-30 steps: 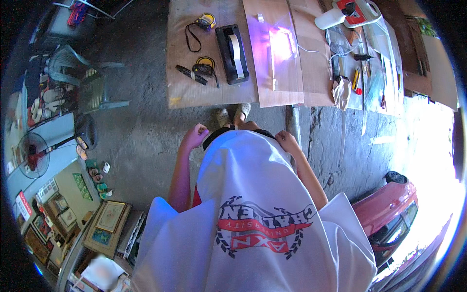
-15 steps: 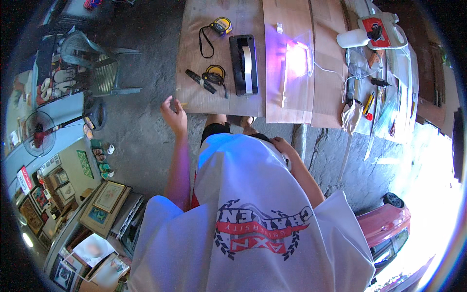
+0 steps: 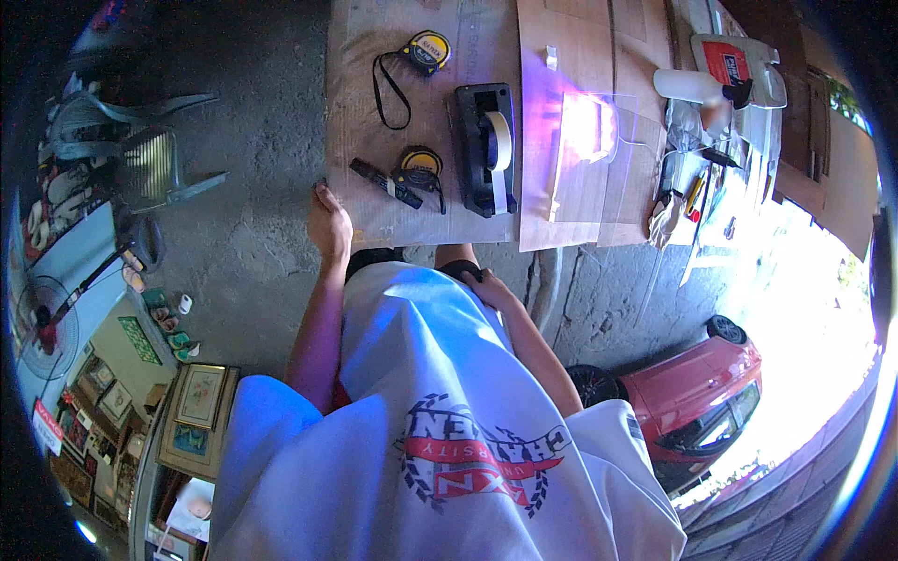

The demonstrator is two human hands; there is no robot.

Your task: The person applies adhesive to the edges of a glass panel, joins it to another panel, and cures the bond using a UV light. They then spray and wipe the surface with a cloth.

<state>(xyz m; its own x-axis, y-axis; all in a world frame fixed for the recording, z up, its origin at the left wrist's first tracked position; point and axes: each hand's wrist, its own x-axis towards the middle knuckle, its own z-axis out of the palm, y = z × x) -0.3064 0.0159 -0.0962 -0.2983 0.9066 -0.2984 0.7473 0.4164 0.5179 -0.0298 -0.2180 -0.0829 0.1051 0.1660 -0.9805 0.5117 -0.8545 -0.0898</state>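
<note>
My left hand [image 3: 330, 224] is at the near left corner of the cardboard-covered table [image 3: 374, 220], its fingers closed round the edge. Lower down, my right hand [image 3: 490, 289] is against my black shorts [image 3: 458, 270], fingers curled at the cloth. On the table, nearest my left hand, lie black pen-like sticks [image 3: 385, 182] and a yellow-and-black tape measure [image 3: 421, 166]. A second tape measure [image 3: 427, 52] with a black strap lies farther back. To their right stands a black tape dispenser [image 3: 470, 173] holding a pale tape roll [image 3: 501, 140].
A glowing lamp [image 3: 589, 126] with a clear sheet [image 3: 571, 210] occupies the table's middle. A white bottle [image 3: 687, 85], a jug [image 3: 762, 70] and tools crowd the right. Left are a plastic chair [image 3: 150, 168] and fan [image 3: 42, 313]. A red car [image 3: 692, 397] stands behind right.
My left hand has closed onto the table's corner from beside it. My right hand stays at the shorts. The whole view has shifted and turned slightly; the table things appear unmoved.
</note>
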